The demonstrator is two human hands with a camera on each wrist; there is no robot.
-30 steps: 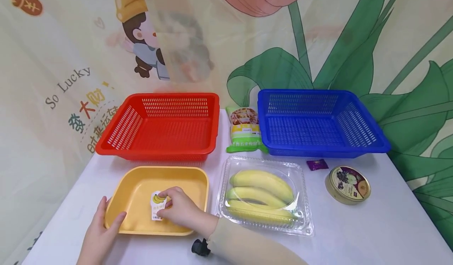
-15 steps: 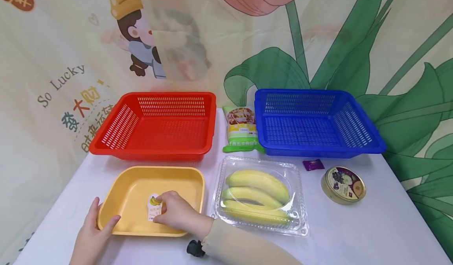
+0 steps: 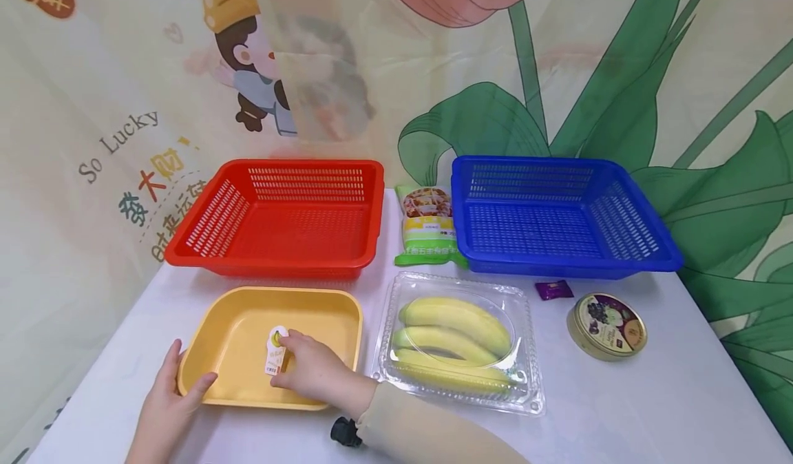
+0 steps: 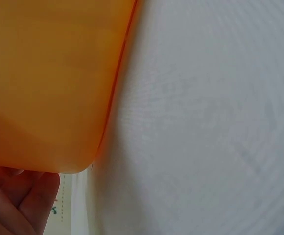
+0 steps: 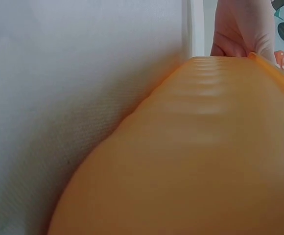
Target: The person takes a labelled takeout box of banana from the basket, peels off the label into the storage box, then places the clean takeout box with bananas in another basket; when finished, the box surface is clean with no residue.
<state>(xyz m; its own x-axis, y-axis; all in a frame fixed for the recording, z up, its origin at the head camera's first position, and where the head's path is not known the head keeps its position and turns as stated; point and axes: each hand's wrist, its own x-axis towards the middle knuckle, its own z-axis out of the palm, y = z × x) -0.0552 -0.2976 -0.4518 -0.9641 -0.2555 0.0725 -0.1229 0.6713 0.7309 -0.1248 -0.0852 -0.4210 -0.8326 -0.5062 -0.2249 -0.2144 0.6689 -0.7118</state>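
In the head view, my right hand is inside the yellow tray, pinching a small white packet with a banana picture on it between thumb and fingers. The packet tilts, and its right part is hidden by the fingers. At the tray's left end my left hand grips the rim, thumb over the edge and fingers along the outside. In the left wrist view, bent fingers touch the tray's end wall. From the right wrist, the tray's side wall blocks sight of the packet.
Behind the tray stands a red basket, with a blue basket at the back right. Between them lies a green food bag. A clear box of bananas, a purple wrapped candy and a round tin are to the right.
The packet in my right hand has tipped and shifted slightly away from me within the tray. My left hand keeps its place on the rim; the head view sways a little.
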